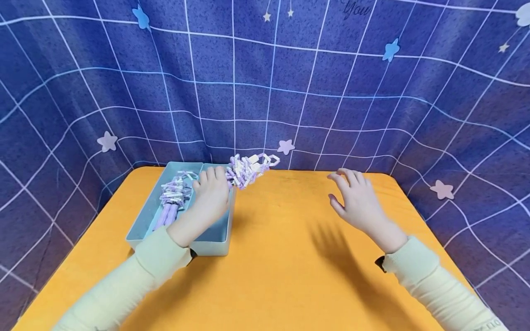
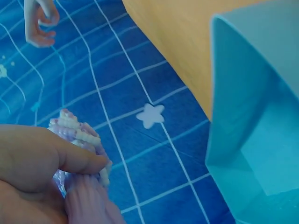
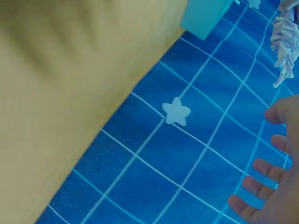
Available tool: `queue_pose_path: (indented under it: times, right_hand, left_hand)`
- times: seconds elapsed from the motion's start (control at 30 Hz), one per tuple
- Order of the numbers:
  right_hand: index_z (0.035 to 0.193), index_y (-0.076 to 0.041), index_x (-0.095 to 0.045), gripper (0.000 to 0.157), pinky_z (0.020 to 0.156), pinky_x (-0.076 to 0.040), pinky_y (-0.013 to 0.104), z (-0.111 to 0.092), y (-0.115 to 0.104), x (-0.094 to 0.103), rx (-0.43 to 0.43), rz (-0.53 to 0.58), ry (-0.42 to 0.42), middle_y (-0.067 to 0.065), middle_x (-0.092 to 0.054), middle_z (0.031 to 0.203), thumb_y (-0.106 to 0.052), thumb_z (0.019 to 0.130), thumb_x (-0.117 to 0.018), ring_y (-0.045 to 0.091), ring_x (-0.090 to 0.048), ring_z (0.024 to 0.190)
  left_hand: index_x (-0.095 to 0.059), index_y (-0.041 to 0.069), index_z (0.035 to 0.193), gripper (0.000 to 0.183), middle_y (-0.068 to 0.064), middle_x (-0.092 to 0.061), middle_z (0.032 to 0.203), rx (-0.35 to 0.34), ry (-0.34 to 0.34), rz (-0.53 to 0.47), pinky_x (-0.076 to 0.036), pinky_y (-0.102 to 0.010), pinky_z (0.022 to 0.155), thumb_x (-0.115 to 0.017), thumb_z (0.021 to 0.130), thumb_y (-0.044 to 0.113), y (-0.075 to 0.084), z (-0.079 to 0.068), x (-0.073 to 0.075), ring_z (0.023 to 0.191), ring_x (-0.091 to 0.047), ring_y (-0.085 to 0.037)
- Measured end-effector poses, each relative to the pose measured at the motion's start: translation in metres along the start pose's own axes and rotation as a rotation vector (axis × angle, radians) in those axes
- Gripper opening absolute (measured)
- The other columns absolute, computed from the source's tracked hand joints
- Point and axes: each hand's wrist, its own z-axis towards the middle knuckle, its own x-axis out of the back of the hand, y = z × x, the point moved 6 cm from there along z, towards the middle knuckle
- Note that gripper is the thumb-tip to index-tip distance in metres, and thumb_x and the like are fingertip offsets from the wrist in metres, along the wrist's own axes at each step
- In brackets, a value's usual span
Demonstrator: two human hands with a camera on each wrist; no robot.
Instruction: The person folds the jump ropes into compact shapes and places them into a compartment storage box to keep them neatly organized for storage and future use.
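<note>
In the head view my left hand [image 1: 212,193] grips a bundled purple-and-white beaded jump rope [image 1: 244,173], raised over the right side of a blue box [image 1: 213,248]. Its beaded coil points right, past the fingers. The left wrist view shows the thumb laid across the bundle, with smooth lilac handles [image 2: 91,201] below it. A second bundled jump rope [image 1: 175,192], with lilac handles, lies in the box's left compartment. My right hand [image 1: 359,198] hovers above the right part of the table, fingers spread and slightly bent, nothing in it.
An orange cloth covers the table [image 1: 281,271]. The box stands at its left, split by a divider. Behind and on both sides hangs a dark blue curtain [image 1: 248,105] with a grid pattern and stars, close to the table's edges.
</note>
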Motion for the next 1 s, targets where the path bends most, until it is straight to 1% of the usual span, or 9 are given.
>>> queue_pose_path:
  times: [0.07, 0.17, 0.27, 0.37, 0.43, 0.53, 0.67, 0.9, 1.0]
  right_hand:
    - [0.121, -0.011, -0.052, 0.044, 0.070, -0.040, 0.054, -0.004, 0.002, -0.006, -0.012, -0.004, -0.001, 0.017, -0.050, 0.120, -0.026, 0.081, -0.062, 0.039, -0.048, 0.104]
    - [0.121, -0.011, -0.051, 0.044, 0.070, -0.041, 0.054, -0.009, 0.004, -0.015, -0.029, -0.009, -0.010, 0.016, -0.051, 0.120, -0.027, 0.082, -0.062, 0.039, -0.048, 0.103]
    - [0.122, -0.011, -0.051, 0.045, 0.071, -0.042, 0.054, -0.015, 0.004, -0.024, -0.046, -0.005, -0.025, 0.016, -0.051, 0.119, -0.028, 0.082, -0.062, 0.040, -0.049, 0.103]
    - [0.121, -0.010, -0.051, 0.046, 0.072, -0.042, 0.055, -0.021, 0.003, -0.032, -0.064, -0.002, -0.033, 0.017, -0.050, 0.120, -0.028, 0.081, -0.062, 0.041, -0.048, 0.104]
    - [0.121, -0.010, -0.051, 0.046, 0.072, -0.042, 0.054, -0.026, 0.002, -0.038, -0.077, -0.001, -0.044, 0.017, -0.050, 0.120, -0.028, 0.081, -0.062, 0.041, -0.048, 0.105]
    - [0.122, -0.011, -0.051, 0.046, 0.073, -0.042, 0.054, -0.033, 0.000, -0.047, -0.105, -0.005, -0.083, 0.016, -0.050, 0.121, -0.029, 0.082, -0.062, 0.040, -0.048, 0.107]
    - [0.124, -0.013, -0.050, 0.045, 0.075, -0.042, 0.054, -0.041, -0.006, -0.055, -0.132, 0.008, -0.134, 0.016, -0.049, 0.123, -0.030, 0.084, -0.062, 0.040, -0.047, 0.109]
    - [0.123, -0.013, -0.050, 0.043, 0.078, -0.041, 0.053, -0.047, -0.016, -0.059, -0.141, 0.064, -0.143, 0.016, -0.047, 0.126, -0.027, 0.084, -0.063, 0.039, -0.044, 0.113]
    - [0.123, -0.013, -0.050, 0.044, 0.079, -0.040, 0.053, -0.049, -0.019, -0.060, -0.142, 0.079, -0.146, 0.016, -0.046, 0.127, -0.027, 0.084, -0.064, 0.038, -0.043, 0.114]
  left_hand:
    - [-0.039, -0.006, 0.105, 0.040, -0.024, -0.043, 0.099, 0.029, 0.020, -0.004, -0.035, -0.050, 0.070, -0.065, 0.079, 0.007, -0.007, 0.001, -0.003, 0.093, -0.042, -0.040]
    - [-0.038, -0.007, 0.105, 0.042, -0.027, -0.042, 0.101, 0.083, 0.016, -0.001, -0.036, -0.053, 0.070, -0.066, 0.076, 0.004, -0.018, 0.002, -0.008, 0.096, -0.041, -0.043]
    - [-0.036, -0.008, 0.108, 0.035, -0.030, -0.041, 0.105, 0.157, -0.038, -0.013, -0.035, -0.056, 0.075, -0.057, 0.082, 0.002, -0.029, 0.002, -0.018, 0.101, -0.039, -0.045]
    - [-0.034, -0.009, 0.112, 0.034, -0.031, -0.038, 0.109, 0.235, -0.091, -0.024, -0.034, -0.059, 0.079, -0.052, 0.085, 0.001, -0.041, 0.001, -0.028, 0.105, -0.037, -0.046]
    - [-0.033, -0.009, 0.113, 0.033, -0.032, -0.038, 0.110, 0.277, -0.103, -0.026, -0.034, -0.059, 0.079, -0.050, 0.087, 0.002, -0.048, -0.001, -0.034, 0.106, -0.036, -0.046]
    - [-0.034, -0.010, 0.112, 0.030, -0.032, -0.038, 0.108, 0.312, -0.087, -0.019, -0.034, -0.059, 0.075, -0.048, 0.088, 0.003, -0.056, -0.004, -0.042, 0.103, -0.037, -0.047]
    - [-0.034, -0.011, 0.113, 0.026, -0.033, -0.038, 0.107, 0.350, -0.074, -0.013, -0.034, -0.060, 0.075, -0.041, 0.092, 0.003, -0.063, -0.008, -0.055, 0.102, -0.037, -0.047]
    - [-0.033, -0.009, 0.120, 0.027, -0.034, -0.038, 0.112, 0.453, -0.036, 0.006, -0.034, -0.060, 0.076, -0.031, 0.097, 0.005, -0.071, -0.012, -0.067, 0.106, -0.037, -0.047]
    - [-0.031, -0.009, 0.124, 0.030, -0.037, -0.036, 0.118, 0.494, -0.065, 0.013, -0.034, -0.061, 0.077, -0.029, 0.097, 0.006, -0.072, -0.011, -0.073, 0.109, -0.035, -0.048]
